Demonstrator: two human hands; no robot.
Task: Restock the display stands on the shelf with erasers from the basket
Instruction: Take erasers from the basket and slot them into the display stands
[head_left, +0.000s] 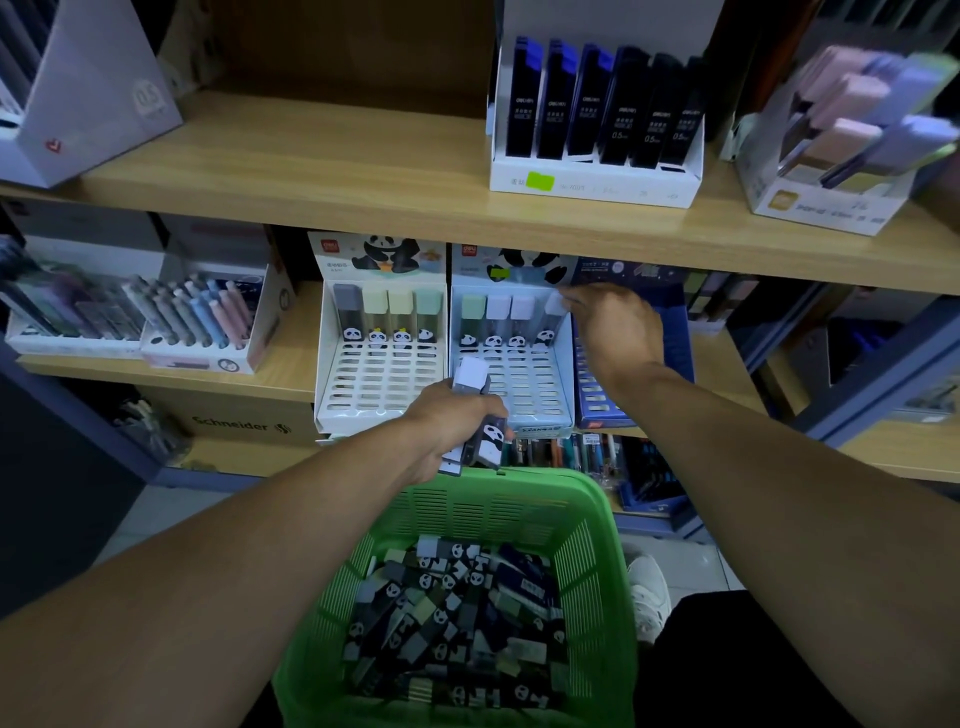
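My right hand (608, 322) pinches a panda eraser (551, 312) into the right display stand (524, 384)'s back row; I'd seat it upright, flush with its neighbours. My left hand (452, 421) grips spare erasers (480, 415) above the green basket (613, 545)

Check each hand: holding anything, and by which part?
Left hand grips a small bunch of panda erasers around their middles. Right hand pinches the top end of the rightmost eraser in the right display stand.
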